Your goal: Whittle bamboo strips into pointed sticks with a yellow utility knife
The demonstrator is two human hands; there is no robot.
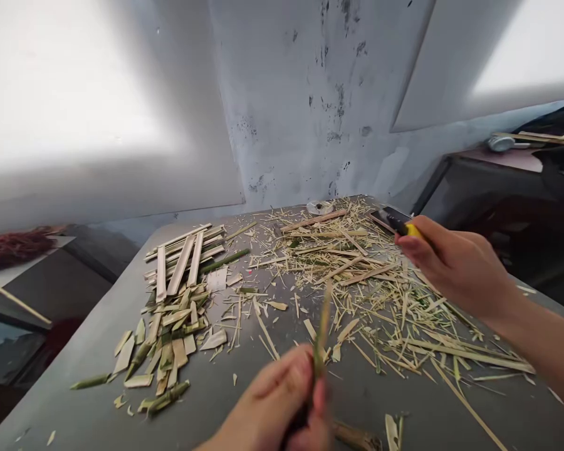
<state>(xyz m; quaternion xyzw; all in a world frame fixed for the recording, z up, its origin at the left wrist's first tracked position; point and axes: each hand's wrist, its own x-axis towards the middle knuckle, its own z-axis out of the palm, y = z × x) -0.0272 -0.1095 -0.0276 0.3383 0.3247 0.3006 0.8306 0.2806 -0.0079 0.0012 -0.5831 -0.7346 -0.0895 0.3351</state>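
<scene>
"Left hand (282, 389), nearest: how does it stand?"

"Pinching a narrow bamboo strip (320, 338), which juts past the thumb."

"Rightward?"

"Loose shavings (352, 266), then what looks like a yellow-and-black knife (398, 224), held in the closed right hand (455, 263), well apart from the strip."

"Any danger?"

"If the pinch slips mid-cut, the knife could skid into the left thumb."

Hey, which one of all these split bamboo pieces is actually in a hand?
The narrow, greenish-tan bamboo strip pointing up out of the left hand; the pale and green bamboo pieces beyond it lie on the grey tabletop.
</scene>
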